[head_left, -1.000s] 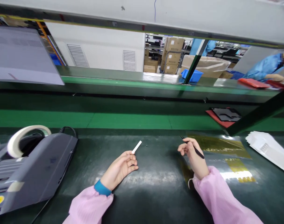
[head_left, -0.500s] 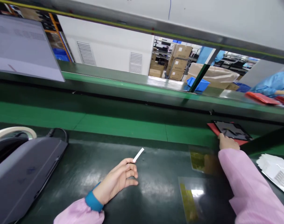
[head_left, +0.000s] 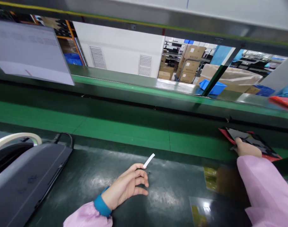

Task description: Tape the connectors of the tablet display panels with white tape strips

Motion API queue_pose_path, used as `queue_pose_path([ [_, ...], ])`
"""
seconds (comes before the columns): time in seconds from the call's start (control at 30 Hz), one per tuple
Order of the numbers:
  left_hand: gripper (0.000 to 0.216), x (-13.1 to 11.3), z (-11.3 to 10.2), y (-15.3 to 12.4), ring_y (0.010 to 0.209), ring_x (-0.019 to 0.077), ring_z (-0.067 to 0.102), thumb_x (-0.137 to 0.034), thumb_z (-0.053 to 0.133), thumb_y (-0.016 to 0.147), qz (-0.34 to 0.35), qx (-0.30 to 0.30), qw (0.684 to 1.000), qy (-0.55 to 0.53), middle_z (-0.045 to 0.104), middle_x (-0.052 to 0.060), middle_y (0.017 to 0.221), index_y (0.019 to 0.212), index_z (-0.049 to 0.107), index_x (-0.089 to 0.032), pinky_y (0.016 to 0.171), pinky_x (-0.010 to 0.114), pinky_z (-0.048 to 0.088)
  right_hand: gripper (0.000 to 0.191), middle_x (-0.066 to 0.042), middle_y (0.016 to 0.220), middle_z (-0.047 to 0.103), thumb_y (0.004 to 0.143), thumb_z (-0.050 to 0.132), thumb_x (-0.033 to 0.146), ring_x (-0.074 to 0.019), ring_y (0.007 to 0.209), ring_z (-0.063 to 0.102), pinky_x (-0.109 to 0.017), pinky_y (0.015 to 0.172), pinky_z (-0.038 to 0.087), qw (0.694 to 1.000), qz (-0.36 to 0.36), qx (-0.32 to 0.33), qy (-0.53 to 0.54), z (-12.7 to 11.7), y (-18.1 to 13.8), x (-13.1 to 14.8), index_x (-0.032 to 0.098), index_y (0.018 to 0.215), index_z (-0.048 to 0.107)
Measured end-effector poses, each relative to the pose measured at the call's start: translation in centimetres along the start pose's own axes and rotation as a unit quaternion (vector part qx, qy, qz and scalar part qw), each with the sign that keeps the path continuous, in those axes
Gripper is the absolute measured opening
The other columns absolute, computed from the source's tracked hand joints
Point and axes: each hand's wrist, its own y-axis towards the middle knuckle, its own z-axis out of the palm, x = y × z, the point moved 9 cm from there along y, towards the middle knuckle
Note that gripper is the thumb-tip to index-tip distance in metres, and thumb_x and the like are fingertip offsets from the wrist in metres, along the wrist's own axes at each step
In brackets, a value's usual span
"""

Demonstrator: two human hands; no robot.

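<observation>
Dark green bench, white strip lower ctr of frame.
My L hand pinches its near end; best touch no more of it. My R hand is at dark panel, mid-right; can't tell if gripping.

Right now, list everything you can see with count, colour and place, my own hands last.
White strip: one, white, centre foreground
Flat panel: one, black and grey, right
Red sheet: one, red, under the panel
Film pieces: at least two, yellow, lower right
Machine: one, grey, lower left
Ring: one, cream, at the machine
Hanging sheet: one, whitish, upper left
Vents: two, white, back wall
Boxes: several, brown, background
Bin: one, blue, background right
Smaller background items: uncounted, unclear
Left hand: one, bare, pinching the strip
Right hand: one, bare, at the panel
</observation>
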Motion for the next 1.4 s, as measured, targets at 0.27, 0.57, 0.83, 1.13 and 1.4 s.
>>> queue_pose_path([
  [0.27, 0.106, -1.7, 0.7, 0.2, 0.097, 0.0259, 0.069, -0.034, 0.074, 0.089, 0.085, -0.008, 0.996, 0.021, 0.07, 0.012, 0.111, 0.156, -0.008, -0.037, 0.086, 0.044, 0.053, 0.008, -0.003, 0.06, 0.051, 0.085, 0.061, 0.025, -0.0162, 0.051, 0.042, -0.031, 0.055, 0.02, 0.967, -0.241, 0.001, -0.087, -6.1, -4.6, 19.8, 0.02, 0.079, 0.061],
  [0.57, 0.116, -2.5, 0.9, -0.7, 0.119, 0.0284, 0.065, -0.056, 0.07, 0.088, 0.207, 0.012, 0.978, 0.021, 0.055, 0.014, 0.146, 0.148, -0.03, -0.048, 0.1, 0.051, 0.048, 0.021, -0.002, 0.059, 0.054, 0.087, 0.054, 0.004, -0.0181, 0.055, 0.05, -0.032, 0.057, 0.033, 0.838, -0.534, -0.074, 0.085, -12.5, -25.2, 40.6, 0.022, 0.076, 0.054],
  [0.83, 0.133, -4.3, 0.0, -1.3, 0.129, 0.0252, 0.058, -0.025, 0.085, 0.074, 0.285, -0.101, 0.951, 0.06, 0.054, 0.013, 0.147, 0.157, -0.018, -0.032, 0.115, 0.042, 0.04, 0.026, -0.005, 0.082, 0.07, 0.09, 0.065, 0.042, -0.0238, 0.07, 0.068, -0.034, 0.064, 0.048, 0.88, -0.397, 0.156, 0.21, -10.0, -23.7, 40.3, 0.024, 0.094, 0.047],
  [1.13, 0.127, -5.8, -1.7, -0.5, 0.097, 0.0223, 0.073, -0.02, 0.086, 0.068, 0.258, -0.064, 0.959, 0.093, 0.06, 0.014, 0.14, 0.161, -0.001, -0.031, 0.084, 0.031, 0.057, 0.047, -0.004, 0.087, 0.069, 0.076, 0.072, 0.055, -0.0213, 0.071, 0.064, -0.038, 0.068, 0.052, 0.865, -0.169, 0.302, 0.363, -3.4, -14.6, 31.3, 0.027, 0.08, 0.035],
  [1.4, 0.092, -10.5, -6.8, -2.1, 0.139, 0.0226, 0.049, -0.038, 0.063, 0.092, 0.388, -0.226, 0.884, 0.128, 0.056, 0.013, 0.146, 0.16, 0.002, -0.029, 0.117, 0.043, 0.035, 0.057, 0.012, 0.06, 0.047, 0.069, 0.069, 0.066, -0.0051, 0.029, 0.031, -0.019, 0.029, 0.023, 0.804, -0.003, 0.386, 0.452, -1.7, -19.8, 28.0, 0.028, 0.08, 0.028],
])
